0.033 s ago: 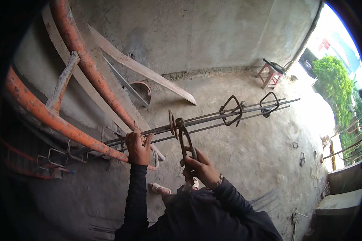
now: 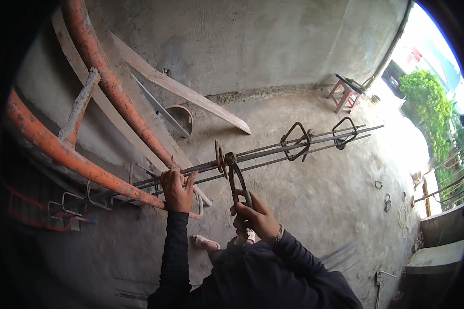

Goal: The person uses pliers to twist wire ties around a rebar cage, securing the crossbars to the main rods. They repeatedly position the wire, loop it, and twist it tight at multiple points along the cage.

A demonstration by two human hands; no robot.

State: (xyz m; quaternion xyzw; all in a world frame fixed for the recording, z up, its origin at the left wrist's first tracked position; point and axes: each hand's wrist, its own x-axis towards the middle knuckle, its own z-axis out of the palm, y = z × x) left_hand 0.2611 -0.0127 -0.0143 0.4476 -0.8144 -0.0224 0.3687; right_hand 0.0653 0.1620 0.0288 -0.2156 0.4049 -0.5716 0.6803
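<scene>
Long steel rebars (image 2: 273, 150) run from the lower left to the upper right across a rusty orange metal frame (image 2: 123, 185). My left hand (image 2: 178, 191) is closed round the bars, close beside that frame. In my right hand (image 2: 256, 219) is a pair of pincers (image 2: 237, 177), gripped by both handles. Their jaws point up and meet the bars just right of a bent steel stirrup (image 2: 220, 157). Farther along hang two more stirrups, one mid-bar (image 2: 295, 141) and one near the far ends (image 2: 344, 133). Whether the jaws hold wire is too small to tell.
Orange tubes (image 2: 108, 67) rise at the left, with a leaning wooden plank (image 2: 180, 85) behind. A small stool (image 2: 345, 95) stands by the far wall. Loose stirrups (image 2: 387, 202) and a wire coil (image 2: 403, 215) lie on the concrete floor at right. Thin bars (image 2: 340, 255) lie behind my right arm.
</scene>
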